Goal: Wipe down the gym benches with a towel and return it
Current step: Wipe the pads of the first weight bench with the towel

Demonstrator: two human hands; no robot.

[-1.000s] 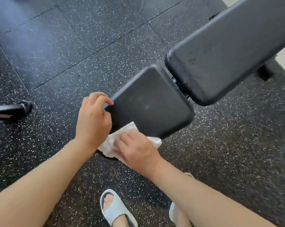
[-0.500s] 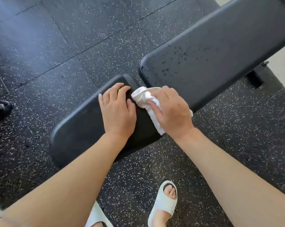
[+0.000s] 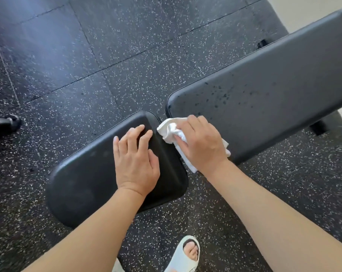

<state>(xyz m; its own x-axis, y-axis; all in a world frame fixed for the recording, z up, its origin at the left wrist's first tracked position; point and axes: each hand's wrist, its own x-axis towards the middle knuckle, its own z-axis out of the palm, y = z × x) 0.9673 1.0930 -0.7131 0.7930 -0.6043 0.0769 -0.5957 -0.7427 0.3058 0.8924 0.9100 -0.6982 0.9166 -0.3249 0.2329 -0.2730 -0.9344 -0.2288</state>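
Note:
A black padded gym bench fills the middle of the head view, split into a seat pad [image 3: 83, 183] and a long back pad [image 3: 274, 91] dotted with dark droplets. My left hand [image 3: 136, 160] rests flat on the seat pad near its far end, fingers spread. My right hand [image 3: 201, 142] grips a crumpled white towel [image 3: 170, 128] and presses it on the near corner of the back pad, right at the gap between the two pads. Part of the towel is hidden under my palm.
Black speckled rubber floor tiles [image 3: 127, 46] surround the bench. A black equipment foot [image 3: 5, 123] lies at the left edge. A bench support [image 3: 319, 126] shows under the back pad. My white sandal [image 3: 186, 256] stands below the seat pad.
My right hand carried the towel from the seat pad's near edge up to the back pad's corner. My left hand went from the seat's edge to lying flat on top.

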